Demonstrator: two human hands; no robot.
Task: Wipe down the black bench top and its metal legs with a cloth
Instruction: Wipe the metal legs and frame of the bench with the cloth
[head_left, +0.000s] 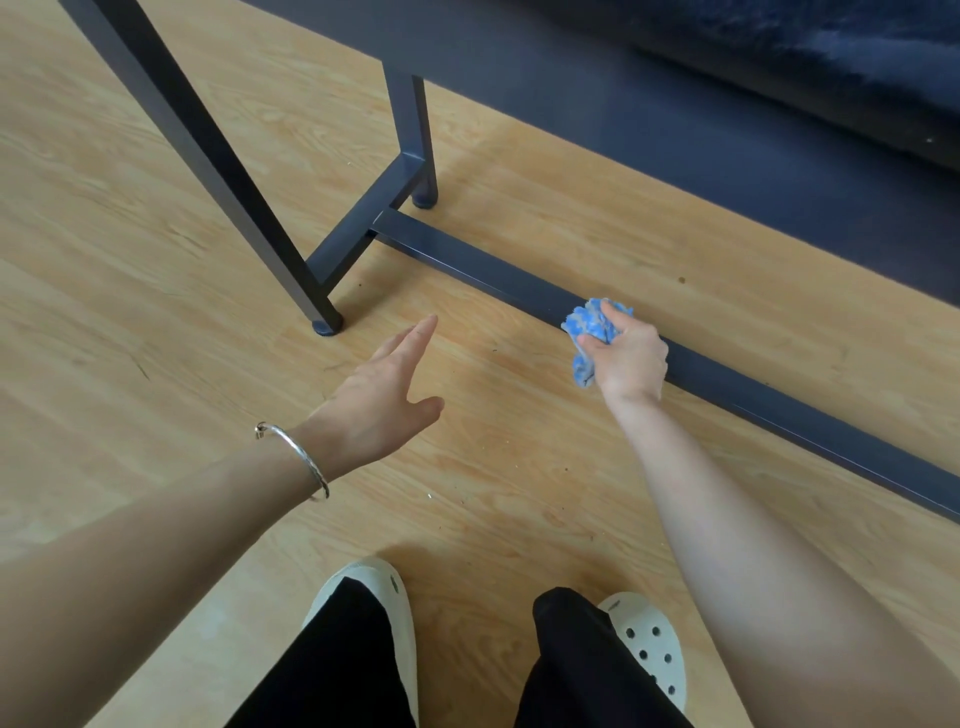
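My right hand (631, 358) grips a crumpled blue cloth (589, 325) and presses it against the bench's low dark metal crossbar (467, 260), which runs along the floor toward the right. The bar joins the end frame with its two legs (228, 166) and round feet at centre left. Part of the black bench top (519, 47) shows along the upper edge. Over the floor near the front foot, my left hand (384, 395) hovers with straight, spread fingers and holds nothing. A silver bangle sits on its wrist.
Light wooden floor (130, 291) with small crumbs and specks lies all around. A dark fuzzy rug or cushion (857, 67) fills the upper right. My two feet in white perforated clogs (649, 644) and black trousers are at the bottom.
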